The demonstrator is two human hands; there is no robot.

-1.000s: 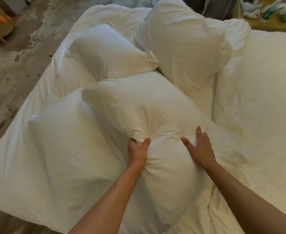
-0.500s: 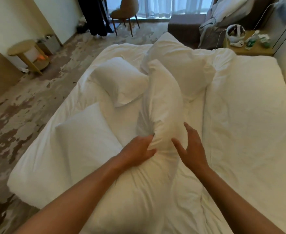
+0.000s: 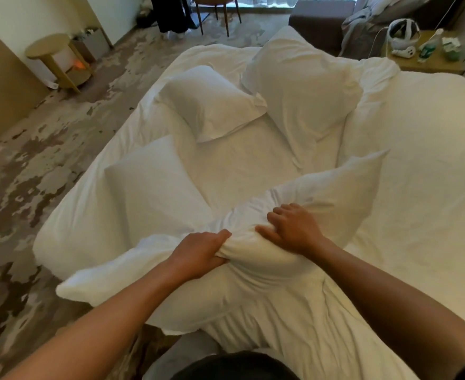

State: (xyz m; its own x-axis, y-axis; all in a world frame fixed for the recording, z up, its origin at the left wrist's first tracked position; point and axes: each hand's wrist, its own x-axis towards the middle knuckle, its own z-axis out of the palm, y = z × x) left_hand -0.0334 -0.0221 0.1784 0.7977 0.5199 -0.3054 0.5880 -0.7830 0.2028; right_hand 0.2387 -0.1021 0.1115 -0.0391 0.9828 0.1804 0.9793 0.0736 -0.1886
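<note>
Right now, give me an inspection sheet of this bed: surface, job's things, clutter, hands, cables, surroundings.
Surface: bed, white sheet, rumpled.
Job's things: held pillow, lying across the near corner, one end past the bed's edge.
Clutter: three other pillows on the bed.
Hands: left hand grips bunched pillow fabric; right hand curls its fingers into the pillow.
Cables: thin white lead beside the headset on the nightstand.
Surroundings: round side table, chair, patterned carpet.

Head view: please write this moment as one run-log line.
left hand: grips pillow middle | right hand: grips pillow beside it | pillow: bunched, crosswise at near bed edge | rest: three other pillows on bed
</note>
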